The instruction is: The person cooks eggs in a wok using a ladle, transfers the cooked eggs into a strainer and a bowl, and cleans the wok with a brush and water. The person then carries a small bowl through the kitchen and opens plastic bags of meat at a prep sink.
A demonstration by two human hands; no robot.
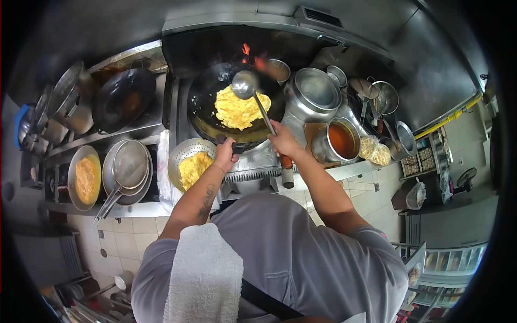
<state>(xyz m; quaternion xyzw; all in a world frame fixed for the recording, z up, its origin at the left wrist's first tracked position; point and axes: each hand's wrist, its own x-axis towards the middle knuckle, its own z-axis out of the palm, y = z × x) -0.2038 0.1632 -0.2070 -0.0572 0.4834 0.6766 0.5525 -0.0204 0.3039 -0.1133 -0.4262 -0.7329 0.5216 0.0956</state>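
Observation:
A dark wok (200,110) sits on the stove in front of me, with yellow scrambled egg (237,110) spread in its middle. My left hand (225,156) is closed around the wok's handle at the near side. In my right hand (284,141) is the long shaft of a ladle (244,84). The ladle's round bowl is over the far part of the egg; whether it touches the egg I cannot tell. Beside my left hand is a perforated metal colander (175,156) holding more cooked egg (195,171).
Orange flame (246,49) shows behind the wok. On the right stand a pot of red-orange sauce (322,146), a large metal pot (316,90) and bagged noodles (377,152). Leftward are a bowl of egg mixture (86,180), stacked strainers (129,164) and another wok (125,99).

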